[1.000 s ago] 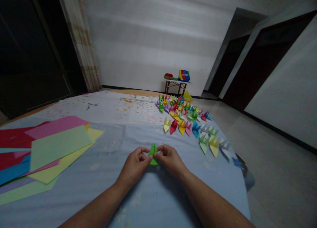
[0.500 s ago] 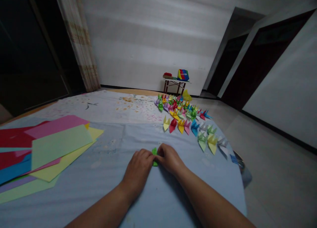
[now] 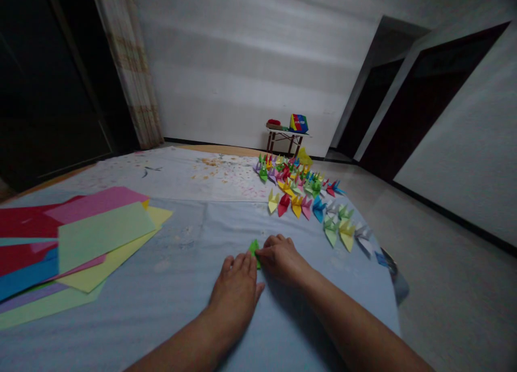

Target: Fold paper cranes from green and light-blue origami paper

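Observation:
A small piece of bright green folded paper [image 3: 253, 246] lies on the light blue tablecloth in front of me, partly covered by my fingers. My left hand [image 3: 235, 287] rests flat, its fingers stretched out and their tips on the paper's near left edge, the thumb spread to the right. From the other side, my right hand [image 3: 283, 258] has thumb and forefinger closed on the paper's right edge; the exact grip is partly hidden. Finished paper cranes [image 3: 297, 205] in many colours stand in rows further off to the right.
Coloured paper sheets [image 3: 103, 233] lie in a loose, overlapping pile at the left. The round table's cloth [image 3: 181, 307] curves away at the right, where a stool-like object [image 3: 399, 286] stands below the edge. A small side table [image 3: 287, 132] with a colourful box stands by the wall.
My left hand has flattened out and moved slightly right and nearer to me, its thumb now apart from the paper. The right hand has shifted a little right, and the green paper has turned slightly.

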The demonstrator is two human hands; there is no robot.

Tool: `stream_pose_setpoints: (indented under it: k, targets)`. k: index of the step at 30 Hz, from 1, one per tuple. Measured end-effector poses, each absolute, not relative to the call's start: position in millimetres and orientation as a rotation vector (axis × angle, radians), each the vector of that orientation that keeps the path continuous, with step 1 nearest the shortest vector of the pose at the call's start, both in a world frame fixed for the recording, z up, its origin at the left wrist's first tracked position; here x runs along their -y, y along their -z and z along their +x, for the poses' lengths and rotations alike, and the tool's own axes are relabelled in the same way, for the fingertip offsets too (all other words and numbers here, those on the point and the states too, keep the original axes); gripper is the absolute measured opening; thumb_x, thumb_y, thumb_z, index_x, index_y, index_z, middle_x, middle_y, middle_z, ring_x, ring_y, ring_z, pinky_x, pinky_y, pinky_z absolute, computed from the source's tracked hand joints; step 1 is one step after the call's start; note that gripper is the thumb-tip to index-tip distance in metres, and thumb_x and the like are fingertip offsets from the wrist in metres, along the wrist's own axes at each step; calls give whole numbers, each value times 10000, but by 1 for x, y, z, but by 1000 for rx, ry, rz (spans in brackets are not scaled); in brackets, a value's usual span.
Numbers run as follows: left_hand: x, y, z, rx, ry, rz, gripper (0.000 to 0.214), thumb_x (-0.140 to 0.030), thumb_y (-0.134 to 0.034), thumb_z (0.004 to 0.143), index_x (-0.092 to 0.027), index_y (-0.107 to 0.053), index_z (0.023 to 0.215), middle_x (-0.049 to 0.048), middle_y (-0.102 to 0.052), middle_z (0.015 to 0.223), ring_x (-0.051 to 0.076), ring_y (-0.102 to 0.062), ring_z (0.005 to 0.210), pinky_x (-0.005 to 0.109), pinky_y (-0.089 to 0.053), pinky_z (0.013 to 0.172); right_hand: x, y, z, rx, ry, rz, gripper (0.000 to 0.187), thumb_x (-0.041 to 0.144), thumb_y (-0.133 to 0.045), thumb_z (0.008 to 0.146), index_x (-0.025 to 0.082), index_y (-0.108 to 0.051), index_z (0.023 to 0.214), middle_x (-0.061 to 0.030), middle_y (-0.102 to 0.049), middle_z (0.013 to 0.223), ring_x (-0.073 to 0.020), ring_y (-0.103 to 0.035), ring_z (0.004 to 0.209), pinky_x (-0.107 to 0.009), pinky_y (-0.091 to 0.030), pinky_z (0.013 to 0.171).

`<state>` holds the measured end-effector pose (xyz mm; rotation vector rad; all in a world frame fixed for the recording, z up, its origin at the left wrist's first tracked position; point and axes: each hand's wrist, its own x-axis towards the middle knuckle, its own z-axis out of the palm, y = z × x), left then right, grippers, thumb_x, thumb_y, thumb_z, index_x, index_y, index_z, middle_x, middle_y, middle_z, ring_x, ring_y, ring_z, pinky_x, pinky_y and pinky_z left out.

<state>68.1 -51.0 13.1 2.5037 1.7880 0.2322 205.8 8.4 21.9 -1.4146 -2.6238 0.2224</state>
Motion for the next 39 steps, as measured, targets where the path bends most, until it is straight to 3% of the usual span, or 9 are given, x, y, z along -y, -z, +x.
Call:
stream_pose_setpoints:
  k: [6,14,25,28,33,39]
  targets:
    - [54,-12,69,-1764,-237,2489,496,-337,-463,801,-129,-470,1252,177,-444,1311,311,-392,1210,497,-218,995,9,-24,205,2708,-32,-1402,259,248,-415,866,253,-535,1096,-77,-548,1022,-203,-444,920,-326,-267,738]
    - [54,-13,70,-1724,-120,2475,550,-315,-482,794,-57,-423,1277,229,-350,1351,324,-302,1266,498,-161,1031,5,-19,204,2718,43,-1358,234,257,-423,849,221,-546,1045,-83,-555,983,-221,-443,904,-344,-269,741]
    - [58,-7,67,-1717,-129,2512,571,-372,-425,819,-89,-371,1312,204,-294,1383,303,-240,1296,516,-129,1036,10,-23,212,2689,-70,-1316,249,262,-403,860,223,-556,1052,-72,-547,1035,-200,-438,932,-324,-285,747]
    - [59,-8,68,-1734,-97,2513,568,-379,-403,826,-89,-367,1313,199,-296,1385,292,-236,1298,513,-118,1042,4,-28,209,2694,-106,-1330,243,255,-419,850,223,-582,1028,-73,-554,1022,-199,-441,935,-330,-287,766]
    - [59,-16,68,-1719,-72,2529,539,-408,-365,833,-97,-448,1265,188,-358,1362,271,-258,1293,493,-105,1057,-3,-24,202,2580,-109,-1366,395,317,-446,832,251,-456,1221,-82,-470,1203,-239,-366,1070,-378,-270,855]
    - [60,-22,69,-1732,-44,2524,505,-382,-382,832,-109,-473,1247,186,-388,1348,270,-284,1283,494,-105,1059,-4,-16,202,2652,-144,-1366,363,336,-363,867,310,-457,1217,-56,-437,1265,-256,-307,1148,-424,-247,889]
